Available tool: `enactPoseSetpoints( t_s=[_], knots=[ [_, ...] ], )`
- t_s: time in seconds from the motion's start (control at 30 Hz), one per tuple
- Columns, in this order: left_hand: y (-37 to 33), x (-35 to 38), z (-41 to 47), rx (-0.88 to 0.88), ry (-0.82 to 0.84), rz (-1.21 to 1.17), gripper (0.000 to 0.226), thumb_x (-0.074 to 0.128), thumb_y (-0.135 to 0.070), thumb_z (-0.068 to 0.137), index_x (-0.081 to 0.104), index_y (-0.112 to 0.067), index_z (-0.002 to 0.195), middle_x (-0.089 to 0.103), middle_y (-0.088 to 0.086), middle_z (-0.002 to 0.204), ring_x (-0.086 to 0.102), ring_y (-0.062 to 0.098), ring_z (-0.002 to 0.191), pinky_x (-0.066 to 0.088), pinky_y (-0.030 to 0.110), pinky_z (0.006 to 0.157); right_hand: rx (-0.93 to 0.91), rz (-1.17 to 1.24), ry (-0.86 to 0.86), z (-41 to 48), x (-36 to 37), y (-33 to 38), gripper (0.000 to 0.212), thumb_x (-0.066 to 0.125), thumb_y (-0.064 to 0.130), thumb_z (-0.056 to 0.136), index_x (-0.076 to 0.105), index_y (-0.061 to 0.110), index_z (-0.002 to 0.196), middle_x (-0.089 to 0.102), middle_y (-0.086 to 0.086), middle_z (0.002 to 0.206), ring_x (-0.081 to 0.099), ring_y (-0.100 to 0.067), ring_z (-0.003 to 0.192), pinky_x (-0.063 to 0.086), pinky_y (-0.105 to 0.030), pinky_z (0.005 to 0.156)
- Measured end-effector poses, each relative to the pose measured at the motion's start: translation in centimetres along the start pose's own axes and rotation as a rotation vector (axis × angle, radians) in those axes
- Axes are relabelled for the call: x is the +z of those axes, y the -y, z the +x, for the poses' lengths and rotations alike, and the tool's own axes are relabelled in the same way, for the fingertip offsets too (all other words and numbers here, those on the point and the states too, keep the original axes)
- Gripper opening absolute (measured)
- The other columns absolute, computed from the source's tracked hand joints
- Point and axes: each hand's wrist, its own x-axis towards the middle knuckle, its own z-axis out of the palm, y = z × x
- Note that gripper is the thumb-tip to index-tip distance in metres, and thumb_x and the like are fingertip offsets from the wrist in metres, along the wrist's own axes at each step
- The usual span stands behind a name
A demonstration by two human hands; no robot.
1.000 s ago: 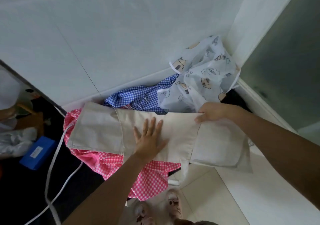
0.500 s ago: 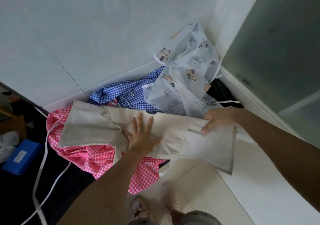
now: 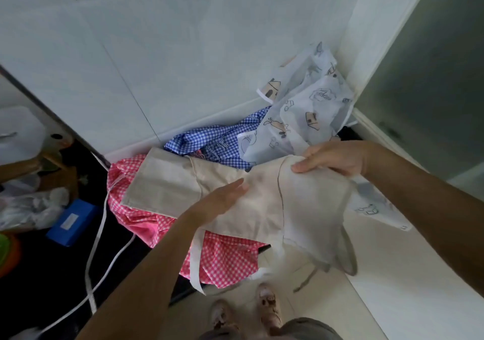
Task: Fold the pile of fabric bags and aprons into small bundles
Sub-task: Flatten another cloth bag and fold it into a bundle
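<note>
At the far left of the dark worktop lies a blue box, with a white strap trailing just beside it. Next comes the pink checked apron, hanging over the worktop's front edge. The beige bag is spread across the top of it. Your left hand lies flat on the bag's middle, fingers straight and together. Behind, against the wall at the back edge, sits the blue checked cloth, then the white printed cloth in the corner. Your right hand pinches the bag's right part between thumb and curled fingers, lifted clear, and its handles dangle below
</note>
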Motion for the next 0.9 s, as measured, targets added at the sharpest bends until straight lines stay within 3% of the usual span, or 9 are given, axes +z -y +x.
enactPoseSetpoints(
  t_s=[0.07, 0.17, 0.23, 0.37, 0.47, 0.53, 0.67, 0.77, 0.9],
  knots=[
    [-2.1, -1.8, -2.5, -0.059, 0.17, -0.265, 0.089, 0.051, -0.082, 0.063, 0.041, -0.035, 0.138, 0.048, 0.003, 0.144, 0.055, 0.019, 0.122, 0.043, 0.041, 0.104, -0.059, 0.087, 0.041, 0.3, 1.8, 1.8, 0.035, 0.069, 0.027, 0.076, 0.066, 0.001, 0.099, 0.07, -0.014, 0.096, 0.068, -0.023, 0.083, 0.055, -0.033, 0.078],
    [-3.7, -6.0, -5.9, 0.043, 0.233, -0.381, 0.108, 0.054, -0.089, 0.052, 0.042, -0.026, 0.139, 0.053, 0.004, 0.139, 0.055, 0.026, 0.123, 0.047, 0.04, 0.098, -0.092, 0.22, 0.066, 2.5, 4.9, 4.5, 0.024, 0.063, 0.026, 0.085, 0.064, 0.004, 0.094, 0.069, -0.009, 0.082, 0.066, -0.02, 0.074, 0.053, -0.028, 0.071],
    [-5.0, -8.3, -8.4, 0.128, 0.143, -0.322, 0.112, 0.054, -0.089, 0.054, 0.037, -0.023, 0.144, 0.051, -0.001, 0.141, 0.05, 0.02, 0.129, 0.043, 0.035, 0.103, -0.087, 0.41, 0.022, 4.9, 6.9, 6.1, 0.018, 0.055, 0.021, 0.093, 0.063, 0.006, 0.087, 0.069, -0.007, 0.075, 0.066, -0.017, 0.066, 0.055, -0.027, 0.063],
    [-7.2, -10.4, -12.3, 0.184, -0.008, -0.064, 0.069, 0.063, -0.075, 0.066, 0.046, -0.043, 0.126, 0.048, -0.03, 0.131, 0.044, -0.01, 0.124, 0.036, 0.006, 0.095, -0.125, 0.695, -0.005, 9.5, 10.9, 8.2, 0.02, 0.041, 0.008, 0.099, 0.058, -0.003, 0.094, 0.067, -0.013, 0.07, 0.068, -0.019, 0.055, 0.056, -0.027, 0.05],
    [-5.0, -11.3, -10.6, 0.001, -0.344, 0.253, 0.039, 0.068, -0.05, 0.069, 0.054, -0.041, 0.104, 0.06, -0.016, 0.109, 0.055, 0.01, 0.112, 0.041, 0.014, 0.086, -0.179, 0.741, 0.076, 12.2, 12.6, 8.6, 0.025, 0.042, 0.013, 0.1, 0.06, -0.005, 0.098, 0.068, -0.019, 0.08, 0.071, -0.025, 0.068, 0.06, -0.032, 0.063],
    [-2.9, -12.3, -9.3, -0.164, -0.562, 0.215, 0.031, 0.071, -0.029, 0.078, 0.061, -0.027, 0.107, 0.063, -0.003, 0.1, 0.058, 0.02, 0.099, 0.043, 0.028, 0.081, -0.246, 0.551, 0.067, 13.8, 12.2, 7.9, 0.031, 0.052, 0.023, 0.097, 0.061, -0.006, 0.105, 0.068, -0.021, 0.095, 0.069, -0.028, 0.083, 0.057, -0.033, 0.079],
    [1.8, -14.3, -7.1, -0.345, -0.602, 0.255, 0.024, 0.064, -0.014, 0.086, 0.068, -0.001, 0.105, 0.059, 0.006, 0.087, 0.052, 0.02, 0.084, 0.036, 0.025, 0.067, -0.331, -0.356, -0.391, 16.4, 9.1, 4.5, 0.054, 0.077, 0.038, 0.077, 0.059, 0.009, 0.119, 0.062, -0.002, 0.119, 0.058, -0.015, 0.106, 0.046, -0.03, 0.096],
    [4.7, -15.2, -5.8, -0.443, -0.58, 0.179, 0.021, 0.059, -0.017, 0.09, 0.067, -0.001, 0.103, 0.059, 0.004, 0.081, 0.053, 0.017, 0.071, 0.039, 0.022, 0.057, -0.258, -0.548, -0.42, 17.7, 7.5, 1.5, 0.068, 0.081, 0.038, 0.072, 0.051, 0.011, 0.126, 0.057, -0.002, 0.127, 0.054, -0.016, 0.112, 0.041, -0.025, 0.092],
    [7.7, -15.5, -5.2, -0.546, -0.428, 0.168, 0.022, 0.056, -0.025, 0.094, 0.063, -0.009, 0.107, 0.066, 0.01, 0.086, 0.057, 0.019, 0.064, 0.046, 0.024, 0.052, -0.276, -0.775, -0.591, 19.1, 6.2, -0.2, 0.075, 0.08, 0.047, 0.068, 0.05, 0.014, 0.128, 0.052, -0.005, 0.127, 0.046, -0.025, 0.121, 0.037, -0.037, 0.102]
  ],
)
